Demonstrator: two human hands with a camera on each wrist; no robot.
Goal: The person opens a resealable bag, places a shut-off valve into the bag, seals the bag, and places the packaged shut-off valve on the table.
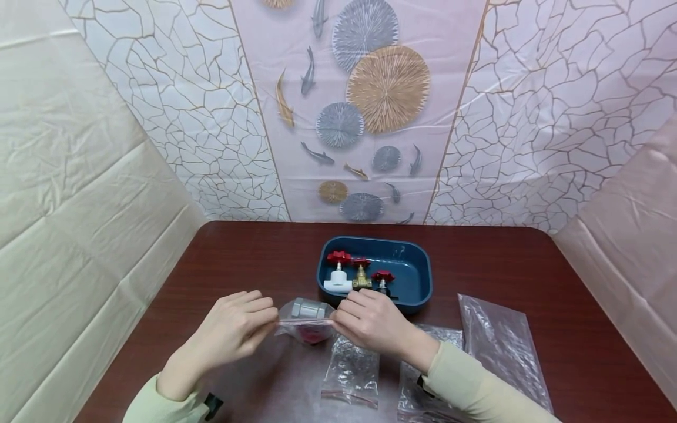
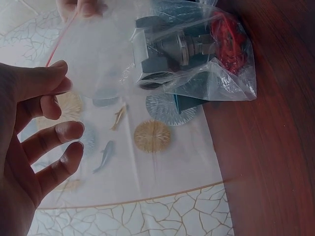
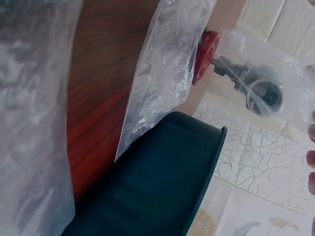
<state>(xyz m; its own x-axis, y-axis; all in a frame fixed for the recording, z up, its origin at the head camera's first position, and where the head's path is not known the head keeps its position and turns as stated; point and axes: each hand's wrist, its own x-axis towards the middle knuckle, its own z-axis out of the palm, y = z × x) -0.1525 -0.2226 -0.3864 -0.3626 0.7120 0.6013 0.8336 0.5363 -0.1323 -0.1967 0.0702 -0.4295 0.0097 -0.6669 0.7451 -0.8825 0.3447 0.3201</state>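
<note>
A clear zip bag (image 2: 108, 59) hangs between my two hands, its red-lined top edge stretched across. My left hand (image 1: 233, 329) pinches one end of that edge between thumb and forefinger; the other fingers are loosely bent. At the opposite end, my right hand (image 1: 370, 320) grips the edge. Inside the bag lies a grey metal valve (image 2: 167, 49) with a red handwheel (image 2: 229, 42). In the right wrist view only fingertips (image 3: 311, 160) of the right hand show, at the frame's edge.
Behind the hands a dark blue tray (image 1: 407, 270) holds a white valve (image 1: 338, 281), a brass valve (image 1: 362, 277) and a third, partly hidden valve, all red-wheeled. Several clear plastic bags (image 1: 351, 370) lie on the dark red table (image 1: 254, 252), in front and to the right.
</note>
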